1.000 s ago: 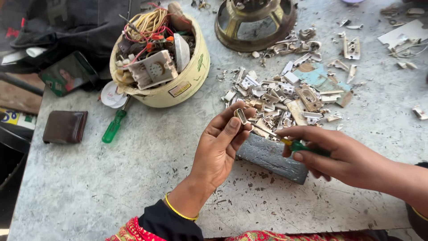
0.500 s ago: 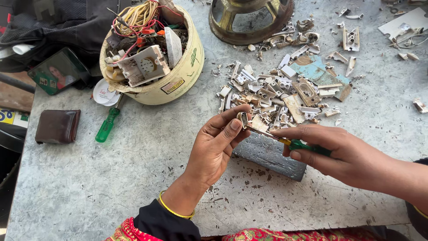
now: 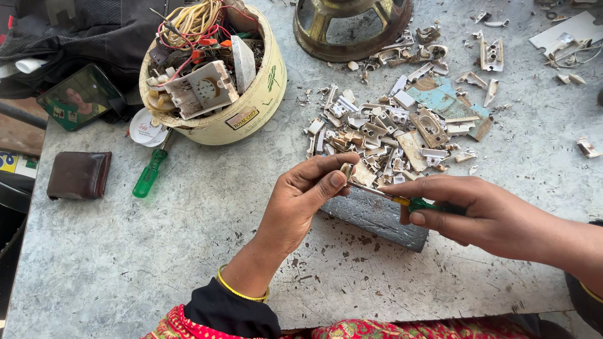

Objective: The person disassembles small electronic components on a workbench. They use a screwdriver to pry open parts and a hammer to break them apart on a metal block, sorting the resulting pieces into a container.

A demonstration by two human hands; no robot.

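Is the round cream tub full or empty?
Full: the cream tub is heaped above its rim with wires and white switch parts.

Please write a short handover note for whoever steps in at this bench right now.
Left hand: fingers pinch a small metal part over the grey block.
Right hand: grips a green-handled screwdriver, its tip at that part.
Nearby: a heap of broken white switch pieces behind the hands, a tub of wires and sockets far left, a spare green screwdriver beside it.
Done: many pieces lie stripped in the heap. Left: the part in hand is not yet set down.
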